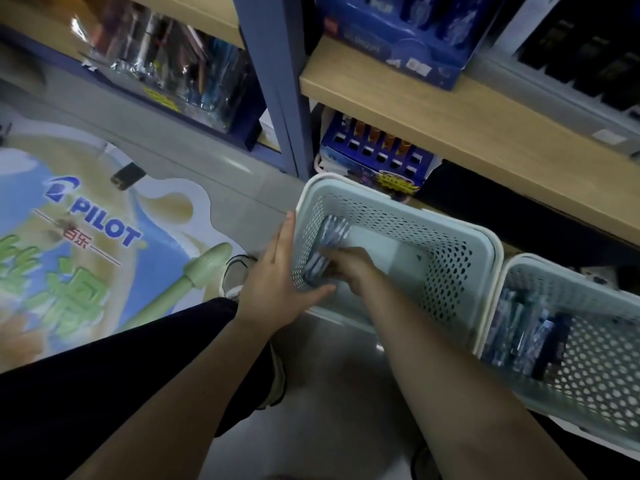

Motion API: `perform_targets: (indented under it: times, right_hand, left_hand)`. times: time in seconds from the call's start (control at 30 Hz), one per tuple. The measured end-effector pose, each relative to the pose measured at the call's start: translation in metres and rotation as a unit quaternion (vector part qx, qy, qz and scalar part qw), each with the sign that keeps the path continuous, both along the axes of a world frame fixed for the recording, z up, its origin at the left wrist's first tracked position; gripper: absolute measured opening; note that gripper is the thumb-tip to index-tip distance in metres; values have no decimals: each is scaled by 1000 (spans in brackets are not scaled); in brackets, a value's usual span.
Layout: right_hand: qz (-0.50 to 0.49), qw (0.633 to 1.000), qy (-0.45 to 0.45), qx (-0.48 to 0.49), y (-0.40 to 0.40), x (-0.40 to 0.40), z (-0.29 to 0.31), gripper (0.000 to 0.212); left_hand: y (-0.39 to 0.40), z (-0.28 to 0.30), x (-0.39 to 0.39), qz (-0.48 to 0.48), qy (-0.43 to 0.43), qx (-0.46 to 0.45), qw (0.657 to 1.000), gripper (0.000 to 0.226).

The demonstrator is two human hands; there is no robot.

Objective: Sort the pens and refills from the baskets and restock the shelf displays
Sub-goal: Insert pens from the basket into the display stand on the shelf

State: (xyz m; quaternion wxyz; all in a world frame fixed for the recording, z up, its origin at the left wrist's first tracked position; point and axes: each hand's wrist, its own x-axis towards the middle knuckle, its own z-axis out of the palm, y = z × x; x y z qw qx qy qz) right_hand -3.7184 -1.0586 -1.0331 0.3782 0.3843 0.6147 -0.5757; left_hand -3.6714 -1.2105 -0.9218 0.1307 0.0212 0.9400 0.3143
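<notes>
A pale green perforated basket [460,251] stands on the floor below the shelves. Inside it, against its left wall, lies a bundle of blue-and-white packs of pens or refills [329,237]. My right hand [349,268] reaches into the basket and its fingers curl around the lower end of that bundle. My left hand [277,275] lies flat with straight fingers against the outside of the basket's left wall, thumb along the near rim. A second basket [595,386] to the right holds more packs [519,330].
Wooden shelves [450,123] with blue display boxes [381,157] rise behind the baskets, on a blue upright post [277,98]. A large Pilot floor sticker [86,237] covers the floor at left. My dark-trousered leg and shoe [235,275] are beside the basket.
</notes>
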Motion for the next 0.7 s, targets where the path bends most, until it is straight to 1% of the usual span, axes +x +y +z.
perform_targets:
  times: [0.03,0.07,0.17,0.27,0.37,0.47,0.57,0.63,0.7]
  right_hand:
    - [-5,1000,-2,-2,-3,-1,2,42]
    - [-8,1000,0,0,-7,-2,2,37]
    - [3,1000,0,27,-15,-6,1,27]
    - [-4,1000,-1,20,-17,-7,-4,21]
    - [-28,999,-17,-44,-16,-7,-12,21]
    - [-80,990,-34,-115,-17,-6,-9,34]
    - [-108,976,-28,-185,-14,-5,-7,40]
    - [-109,969,-26,-221,-10,-4,-3,38]
    - [-92,965,-20,-243,-4,-3,7,30]
  left_hand:
    - [0,-1,0,3,0,8,1000,126]
    - [-1,-2,1,7,1,18,1000,126]
    - [-1,-5,1,11,3,32,999,126]
    - [-1,-4,1,14,10,41,999,124]
    - [0,-5,1,11,20,44,999,122]
    - [-1,-8,2,6,23,37,999,124]
    - [-2,-9,1,6,15,38,999,125]
    - [-2,-7,1,8,12,36,999,126]
    - [-1,-6,1,7,8,28,1000,126]
